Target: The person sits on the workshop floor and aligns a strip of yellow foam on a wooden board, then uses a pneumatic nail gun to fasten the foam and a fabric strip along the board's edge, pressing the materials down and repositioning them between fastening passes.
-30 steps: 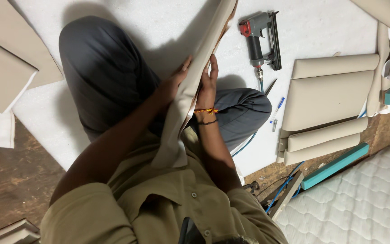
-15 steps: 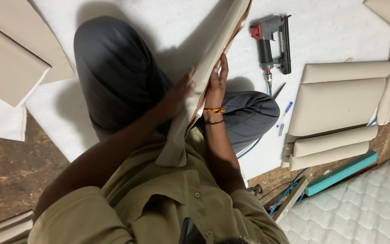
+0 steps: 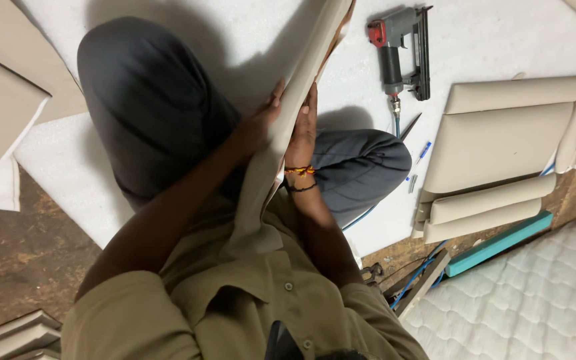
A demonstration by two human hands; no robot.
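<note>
While the left hand (image 3: 261,123) and the right hand (image 3: 303,130) press from both sides on the beige upholstered panel (image 3: 301,87) at upper centre, a pneumatic stapler (image 3: 401,50) lies at upper right.

White sheet (image 3: 248,40): staple gun (image 3: 401,50), beige panels (image 3: 495,147).
</note>
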